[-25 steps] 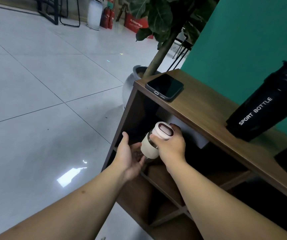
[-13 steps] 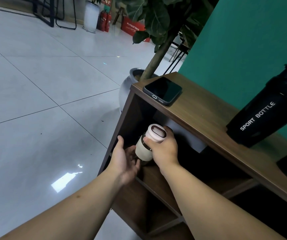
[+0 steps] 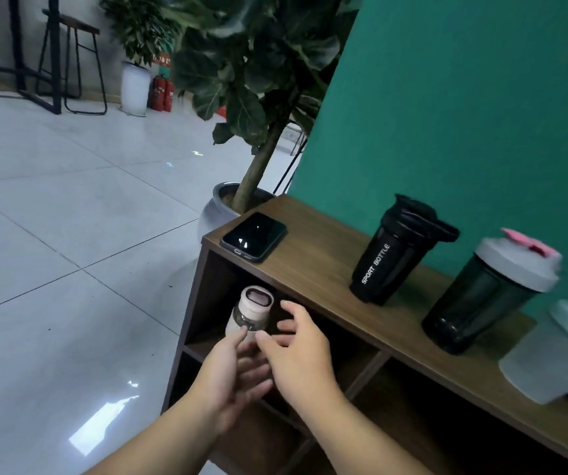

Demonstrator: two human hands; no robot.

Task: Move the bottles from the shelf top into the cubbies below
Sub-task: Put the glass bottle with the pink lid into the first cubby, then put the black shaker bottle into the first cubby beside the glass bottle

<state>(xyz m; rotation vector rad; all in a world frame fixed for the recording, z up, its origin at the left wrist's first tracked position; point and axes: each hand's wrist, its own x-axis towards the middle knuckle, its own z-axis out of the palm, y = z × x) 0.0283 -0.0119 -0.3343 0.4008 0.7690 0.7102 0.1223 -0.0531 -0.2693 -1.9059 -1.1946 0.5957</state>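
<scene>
A small cream bottle with a pink lid (image 3: pixel 254 305) stands upright in the top-left cubby of the wooden shelf (image 3: pixel 316 272). My left hand (image 3: pixel 231 375) is open just below it, and its thumb touches the bottle's lower part. To the bottle's right, my right hand (image 3: pixel 301 351) has its fingers spread and holds nothing. On the shelf top stand a black "SPORT BOTTLE" shaker (image 3: pixel 388 258), a dark shaker with a white lid and pink flap (image 3: pixel 481 296), and a frosted bottle with a mint lid (image 3: pixel 549 361) at the right edge.
A black phone (image 3: pixel 254 236) lies on the shelf top's left end. A potted tree in a grey pot (image 3: pixel 215 210) stands just behind the shelf's left side. A teal wall backs the shelf. Tiled floor lies to the left, with stools far off.
My right hand has let go of the cream bottle, which now stands in the cubby. Both hands have drawn back a little and opened. The view has tilted up and shows more bottles.
</scene>
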